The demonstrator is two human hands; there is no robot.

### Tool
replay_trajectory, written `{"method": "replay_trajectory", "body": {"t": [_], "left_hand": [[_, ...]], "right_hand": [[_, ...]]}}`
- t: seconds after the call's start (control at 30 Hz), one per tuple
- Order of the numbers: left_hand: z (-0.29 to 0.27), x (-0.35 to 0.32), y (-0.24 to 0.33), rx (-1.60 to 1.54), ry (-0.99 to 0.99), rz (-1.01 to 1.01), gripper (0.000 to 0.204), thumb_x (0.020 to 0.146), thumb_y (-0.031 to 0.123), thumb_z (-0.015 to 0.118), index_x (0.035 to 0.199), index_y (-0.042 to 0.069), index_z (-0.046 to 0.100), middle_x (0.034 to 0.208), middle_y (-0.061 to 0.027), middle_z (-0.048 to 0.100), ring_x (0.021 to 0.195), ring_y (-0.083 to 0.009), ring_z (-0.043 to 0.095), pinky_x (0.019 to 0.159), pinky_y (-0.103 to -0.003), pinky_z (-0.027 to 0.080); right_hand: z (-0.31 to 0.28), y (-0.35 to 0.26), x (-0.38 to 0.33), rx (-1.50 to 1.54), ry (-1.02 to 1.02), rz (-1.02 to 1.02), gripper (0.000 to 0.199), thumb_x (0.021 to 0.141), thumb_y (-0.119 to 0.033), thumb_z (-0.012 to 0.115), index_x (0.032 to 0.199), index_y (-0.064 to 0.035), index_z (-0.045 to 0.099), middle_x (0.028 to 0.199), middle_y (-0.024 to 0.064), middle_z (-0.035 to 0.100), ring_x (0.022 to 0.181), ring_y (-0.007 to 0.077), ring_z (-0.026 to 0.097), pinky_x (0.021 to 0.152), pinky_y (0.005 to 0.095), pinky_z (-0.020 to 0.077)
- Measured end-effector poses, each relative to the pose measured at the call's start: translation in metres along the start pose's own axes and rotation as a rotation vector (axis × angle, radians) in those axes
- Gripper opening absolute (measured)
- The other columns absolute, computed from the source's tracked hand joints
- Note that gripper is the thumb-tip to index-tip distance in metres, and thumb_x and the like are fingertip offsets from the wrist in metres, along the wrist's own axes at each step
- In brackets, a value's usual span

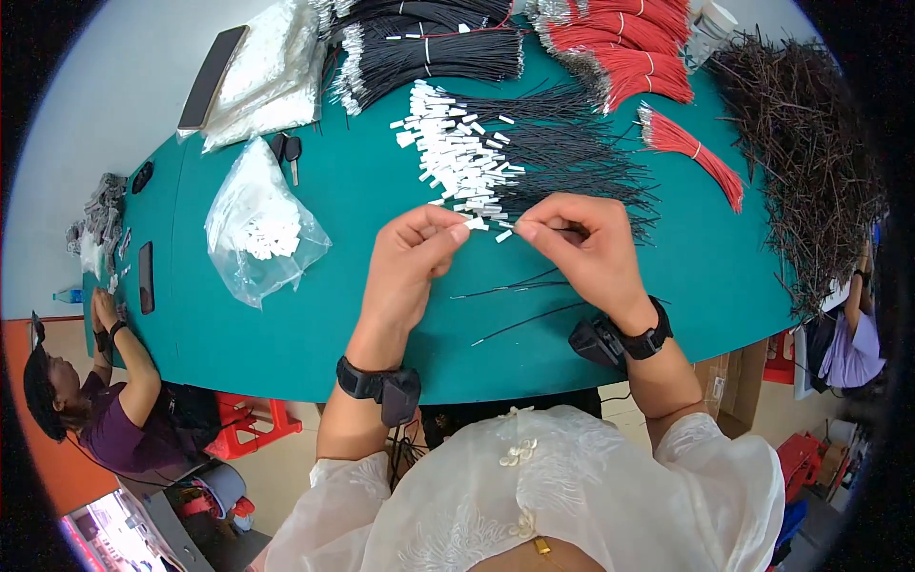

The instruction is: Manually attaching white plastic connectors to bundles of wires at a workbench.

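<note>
Hold the white connector (475, 224) at the tips of the left hand (410, 250): thumb and index finger pinch it closed, with its free end exposed toward the right, just in front of the wearer and near the edge of the pile of wired connectors (457, 153). The right hand (589, 250) also has thumb and index finger brought together, apparently on a thin wire end (508, 225); the part is too small to confirm. A narrow gap separates the two pinches. The step in hand is judged to be fitting the wire into the connector. Grip the wire close to its tip so that it does not buckle, bring it into line with the opening, press straight in, and tug lightly to check the seat. Keep the left fingertips behind the opening. Keep the loose black wires (522, 325) on the green table (238, 343) from snagging under the right wrist. Regarding markings: no lettering can be made out on the connectors, the clear bag (255, 229) or the red wire bundle (694, 154). A cardboard box (736, 386) below the table edge bears a small pale label, too small to read.
</note>
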State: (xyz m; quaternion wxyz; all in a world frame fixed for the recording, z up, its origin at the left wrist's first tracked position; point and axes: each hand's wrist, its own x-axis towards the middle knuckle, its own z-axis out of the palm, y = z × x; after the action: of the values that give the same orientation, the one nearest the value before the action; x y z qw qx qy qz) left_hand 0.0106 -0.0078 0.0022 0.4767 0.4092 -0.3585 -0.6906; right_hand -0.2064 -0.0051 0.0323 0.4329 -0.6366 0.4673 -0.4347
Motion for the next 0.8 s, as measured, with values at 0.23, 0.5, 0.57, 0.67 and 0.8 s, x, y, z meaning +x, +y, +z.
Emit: {"method": "replay_trajectory", "body": {"t": [0.23,0.5,0.57,0.67,0.8], "left_hand": [[0.002,-0.004,0.005,0.102,-0.007,0.036,0.005,0.087,0.006,0.071,0.087,0.004,0.067,0.069,0.0073,0.056,0.058,0.0001,0.039,0.052,-0.02,0.026],[0.001,-0.005,0.005,0.081,-0.041,0.025,0.006,0.086,0.006,0.072,0.089,0.004,0.067,0.076,0.0049,0.062,0.062,-0.0001,0.044,0.054,-0.018,0.029],[0.008,-0.006,0.006,0.15,-0.007,0.056,0.006,0.088,0.009,0.07,0.09,0.004,0.066,0.07,0.0047,0.056,0.06,-0.0021,0.042,0.053,-0.02,0.029],[0.01,-0.006,0.007,0.185,0.002,0.079,0.007,0.089,0.01,0.069,0.092,0.004,0.066,0.069,0.0036,0.056,0.059,-0.003,0.042,0.052,-0.02,0.029],[0.009,-0.007,0.007,0.173,-0.01,0.076,0.009,0.089,0.009,0.07,0.096,0.004,0.068,0.078,0.0003,0.064,0.063,-0.0031,0.048,0.054,-0.019,0.032]], "right_hand": [[0.001,-0.005,0.002,-0.06,-0.08,-0.027,0.005,0.085,-0.004,0.071,0.086,0.0004,0.072,0.07,-0.0022,0.064,0.059,0.0002,0.047,0.051,0.0192,0.0324],[0.0,-0.007,0.001,-0.069,-0.081,-0.002,0.005,0.084,-0.005,0.071,0.084,-0.0005,0.072,0.069,-0.0021,0.063,0.057,0.0006,0.045,0.05,0.0198,0.0313],[-0.001,-0.007,0.001,-0.074,-0.082,-0.009,0.004,0.084,-0.005,0.071,0.084,-0.0005,0.072,0.068,-0.0019,0.063,0.057,0.0009,0.045,0.05,0.0199,0.0313],[-0.001,-0.006,0.001,-0.078,-0.08,-0.016,0.004,0.084,-0.005,0.071,0.084,-0.0004,0.072,0.068,-0.0016,0.063,0.056,0.0013,0.045,0.05,0.0201,0.0313],[-0.001,-0.006,0.001,-0.092,-0.072,-0.034,0.004,0.083,-0.004,0.071,0.083,-0.0001,0.071,0.067,-0.0012,0.062,0.056,0.002,0.045,0.049,0.0206,0.0311]]}}
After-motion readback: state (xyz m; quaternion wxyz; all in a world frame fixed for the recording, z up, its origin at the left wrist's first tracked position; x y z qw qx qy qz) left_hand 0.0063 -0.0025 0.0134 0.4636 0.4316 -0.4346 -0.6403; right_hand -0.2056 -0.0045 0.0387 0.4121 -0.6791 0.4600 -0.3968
